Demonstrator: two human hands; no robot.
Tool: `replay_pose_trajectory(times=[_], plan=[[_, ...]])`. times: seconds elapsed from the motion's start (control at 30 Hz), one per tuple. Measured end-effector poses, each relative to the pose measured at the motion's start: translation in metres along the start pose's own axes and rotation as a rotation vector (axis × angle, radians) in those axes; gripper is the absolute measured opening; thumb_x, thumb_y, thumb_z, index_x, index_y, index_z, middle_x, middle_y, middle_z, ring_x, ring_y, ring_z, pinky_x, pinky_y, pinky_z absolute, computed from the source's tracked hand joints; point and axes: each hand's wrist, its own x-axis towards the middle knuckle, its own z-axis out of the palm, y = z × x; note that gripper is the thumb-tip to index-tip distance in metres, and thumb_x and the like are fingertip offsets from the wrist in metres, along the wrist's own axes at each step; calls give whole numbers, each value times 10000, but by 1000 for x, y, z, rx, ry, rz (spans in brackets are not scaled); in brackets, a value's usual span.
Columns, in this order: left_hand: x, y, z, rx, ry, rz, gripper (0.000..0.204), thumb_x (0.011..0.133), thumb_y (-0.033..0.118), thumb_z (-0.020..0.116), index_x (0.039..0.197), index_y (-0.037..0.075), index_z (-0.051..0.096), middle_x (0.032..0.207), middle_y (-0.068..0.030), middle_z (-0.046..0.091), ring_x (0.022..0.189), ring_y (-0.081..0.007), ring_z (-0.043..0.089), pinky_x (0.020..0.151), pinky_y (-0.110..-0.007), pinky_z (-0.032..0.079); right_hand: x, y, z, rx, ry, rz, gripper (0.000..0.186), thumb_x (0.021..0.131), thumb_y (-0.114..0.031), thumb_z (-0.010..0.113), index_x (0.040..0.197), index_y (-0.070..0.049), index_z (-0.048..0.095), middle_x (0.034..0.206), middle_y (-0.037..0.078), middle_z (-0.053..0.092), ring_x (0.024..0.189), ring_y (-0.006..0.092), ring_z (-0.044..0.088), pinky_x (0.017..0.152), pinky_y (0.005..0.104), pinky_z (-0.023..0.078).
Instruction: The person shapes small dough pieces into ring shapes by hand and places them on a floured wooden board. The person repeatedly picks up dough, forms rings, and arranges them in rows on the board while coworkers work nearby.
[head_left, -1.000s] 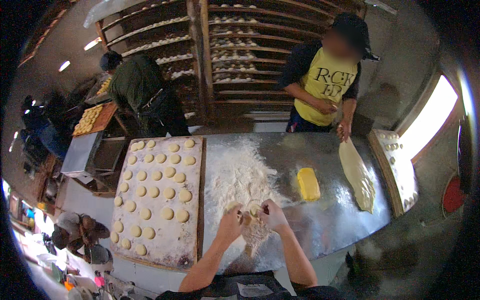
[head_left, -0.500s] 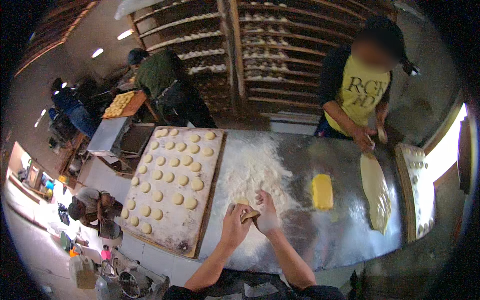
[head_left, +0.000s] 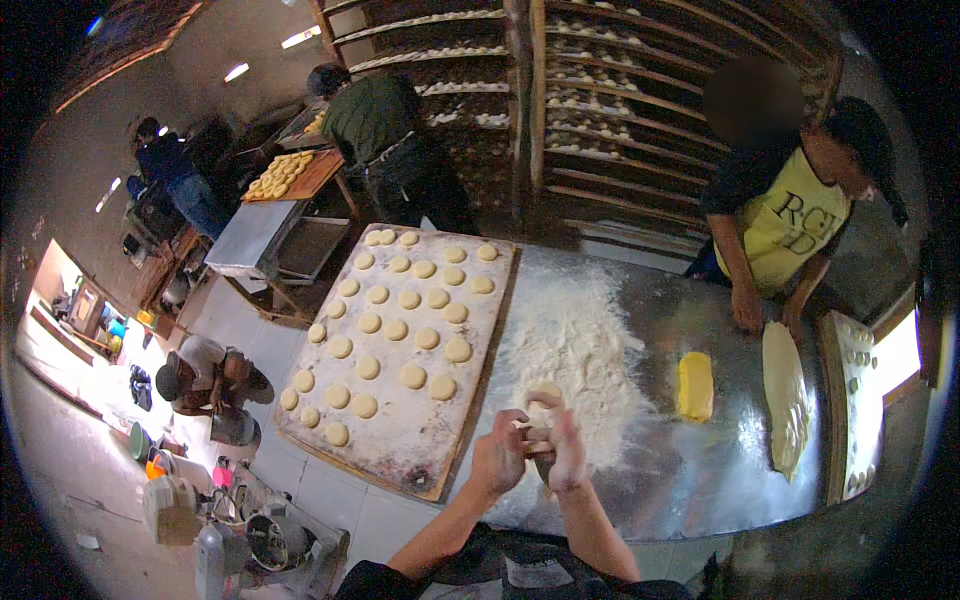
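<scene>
My left hand (head_left: pixel 500 455) is closed, its fingers curled toward my right hand over the floured part of the metal table (head_left: pixel 650 480). What it grips is mostly hidden between the hands. My right hand (head_left: pixel 566 458) meets it from the right, its fingers smeared by motion. Just beyond the fingertips shows a pale rounded piece of dough (head_left: pixel 544 392); whether it is held or lies on the table I cannot tell. White flour (head_left: pixel 575 325) is spread around and beyond my hands.
To the left lies a floured wooden board (head_left: pixel 400 460) with several dough rounds (head_left: pixel 412 376). A yellow block (head_left: pixel 695 386) and a long dough sheet (head_left: pixel 784 400) lie on the right. A person (head_left: pixel 790 215) stands across the table. Racks (head_left: pixel 590 90) with dough pieces rise behind.
My hands have come closer together; the brownish flat thing between them earlier is now mostly hidden. The view has shifted. The person opposite has leaned to the right, hands at the dough sheet.
</scene>
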Motion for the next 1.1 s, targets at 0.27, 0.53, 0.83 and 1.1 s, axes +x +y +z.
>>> replay_pose_trajectory(times=[0.27,0.53,0.83,1.1], plan=[[-13,-34,-87,163,-24,214,328,1022,356,461,1172,64,444,617,-168,553,566,-428,608,505,-504,454,15,36,84,103,29,-265,816,957,-694,387,1442,-38,350,1102,189,677,792,198,677,724,286,544],[-20,-58,-153,100,-122,94,212,1055,250,401,1081,62,495,737,-235,633,673,-460,652,578,-509,499,21,96,134,-87,178,-195,886,888,-708,513,1436,-36,331,1278,100,513,701,33,546,560,184,415],[-13,-61,-184,79,-168,-18,250,1057,298,412,1085,88,543,740,-232,645,694,-454,664,603,-505,518,33,103,168,-110,308,-343,806,952,-658,448,1454,-54,263,950,77,599,710,122,560,607,263,448],[-16,-80,-180,81,-210,105,315,1065,369,356,1167,102,489,719,-219,647,681,-442,663,590,-518,505,21,110,157,140,100,-348,714,979,-585,451,1457,-73,313,1010,179,632,785,220,623,682,336,499]])
